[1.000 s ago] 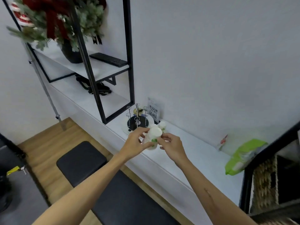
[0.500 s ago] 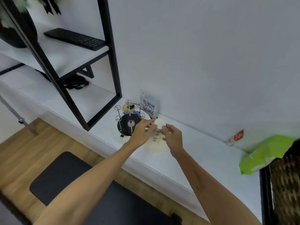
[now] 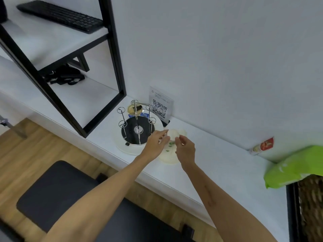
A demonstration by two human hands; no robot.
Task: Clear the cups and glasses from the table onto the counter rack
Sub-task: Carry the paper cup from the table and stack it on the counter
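white cup (image 3: 172,137) with green print, held over desk (image 3: 218,165) just right of rack (image 3: 138,131) | left hand (image 3: 155,144) and right hand (image 3: 185,150): fingers pinching cup from either side | advice: invert the cup, centre it over a free peg, lower straight | risk: knocking the thin pegs

Office-type room being suggested: keyboard (image 3: 61,15) being kept on shelf far up-left of left hand (image 3: 156,143), QR-code sign (image 3: 160,106) being leaned on wall just beyond it.
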